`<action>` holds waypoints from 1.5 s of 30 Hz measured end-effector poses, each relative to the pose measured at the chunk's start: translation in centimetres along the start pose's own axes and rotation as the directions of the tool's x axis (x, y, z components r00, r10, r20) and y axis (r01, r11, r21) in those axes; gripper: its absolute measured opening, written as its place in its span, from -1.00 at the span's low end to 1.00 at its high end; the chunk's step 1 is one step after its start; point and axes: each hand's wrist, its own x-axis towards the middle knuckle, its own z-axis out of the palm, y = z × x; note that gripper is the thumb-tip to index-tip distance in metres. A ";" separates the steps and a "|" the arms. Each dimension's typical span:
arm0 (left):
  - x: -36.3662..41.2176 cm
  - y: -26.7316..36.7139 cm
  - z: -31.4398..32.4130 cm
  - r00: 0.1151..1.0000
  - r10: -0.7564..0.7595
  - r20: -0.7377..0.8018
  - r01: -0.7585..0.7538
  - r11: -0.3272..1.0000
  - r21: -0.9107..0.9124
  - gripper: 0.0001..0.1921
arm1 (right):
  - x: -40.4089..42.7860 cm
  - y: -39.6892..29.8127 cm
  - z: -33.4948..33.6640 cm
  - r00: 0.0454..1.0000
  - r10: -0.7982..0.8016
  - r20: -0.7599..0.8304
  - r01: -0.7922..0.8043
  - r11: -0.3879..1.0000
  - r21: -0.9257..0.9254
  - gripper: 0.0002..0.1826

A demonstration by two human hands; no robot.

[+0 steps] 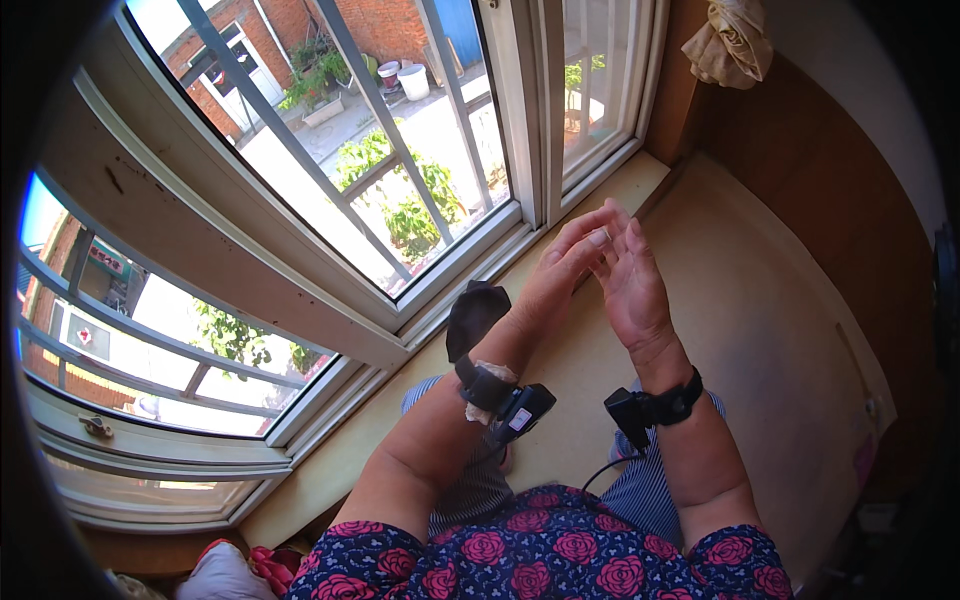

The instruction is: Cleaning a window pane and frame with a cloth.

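My left hand [566, 266] and my right hand [636, 289] are raised in front of me, fingertips close together. Whether they touch is hard to tell. The right palm faces partly up, bare, and I see nothing held in the left. A black strapped device [525, 412] sits on my left forearm, with crumpled white padding [480, 409] under its strap. Another black device [637, 416] is strapped around my right wrist. Beside the left wrist, near the window track, is a black fabric-like item [474, 319]. Below both hands lies a smooth tan surface [570, 382].
A sliding window frame [457, 270] with metal bars outside [375, 97] runs along the left. Knotted beige cloth [727, 45] hangs at the upper right, above a brown wooden panel [795, 150]. Red and pale fabric [232, 574] lies at the lower left.
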 end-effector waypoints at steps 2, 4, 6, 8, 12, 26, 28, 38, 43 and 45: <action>-0.2 0.0 0.4 0.999 0.025 -0.034 -0.020 0.990 0.138 -0.41 | 0.0 0.3 0.3 0.998 0.007 -0.056 -0.009 0.999 -0.036 -0.32; -0.2 0.0 0.5 1.000 0.013 -0.022 -0.011 0.996 0.092 -0.37 | 0.0 0.4 0.0 1.000 -0.013 -0.014 0.012 0.997 -0.082 -0.31; 0.0 -0.1 0.4 1.000 0.002 -0.010 -0.002 0.999 0.048 -0.32 | -0.1 0.6 -0.3 0.999 -0.031 0.030 0.035 0.991 -0.126 -0.29; 0.2 -0.3 -0.1 0.998 0.025 0.066 -0.029 0.997 0.073 -0.30 | 0.0 0.8 -0.4 0.998 -0.024 0.054 0.032 0.987 -0.157 -0.27; -0.3 -0.1 0.9 0.997 0.025 -0.068 -0.012 0.983 0.181 -0.31 | 0.2 1.1 -0.8 0.998 -0.060 -0.029 0.055 0.984 -0.168 -0.27; -0.7 0.5 0.8 1.000 0.021 -0.024 -0.015 0.975 0.223 -0.30 | -0.1 0.8 -0.8 0.998 0.012 0.062 0.002 0.976 -0.218 -0.23; -0.6 0.3 0.5 0.999 0.029 -0.014 -0.025 0.969 0.245 -0.30 | -0.2 0.7 -0.4 0.998 0.018 0.061 -0.004 0.975 -0.222 -0.21; -0.4 -0.4 0.0 0.998 0.045 -0.032 -0.032 0.948 0.318 -0.28 | -0.4 0.5 -0.3 0.996 0.045 0.077 -0.023 0.965 -0.262 -0.23; -0.6 0.3 0.5 1.000 -0.002 -0.006 0.003 0.971 0.239 -0.27 | -0.5 0.3 -0.1 0.997 0.044 0.062 -0.028 0.968 -0.248 -0.21; -0.7 0.3 0.4 1.000 -0.003 -0.008 0.005 0.971 0.241 -0.26 | -0.5 0.3 0.0 0.997 0.045 0.060 -0.029 0.968 -0.250 -0.21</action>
